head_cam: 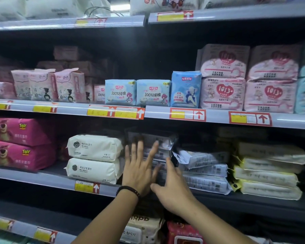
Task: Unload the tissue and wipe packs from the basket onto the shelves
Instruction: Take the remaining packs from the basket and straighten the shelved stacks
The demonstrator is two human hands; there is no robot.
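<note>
Grey wipe packs, stacked: blurred, print unreadable, fronts partly covered. Left hand pressed flat against them, fingers spread. Right hand: straight fingers touching lower packs.

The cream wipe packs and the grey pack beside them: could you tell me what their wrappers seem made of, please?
Cream wipe packs: soft plastic film, matte by the look; it puckers at the sealed ends without glare. Grey pack: probably glossy plastic film, given its bright highlights, though blur hides detail.
</note>
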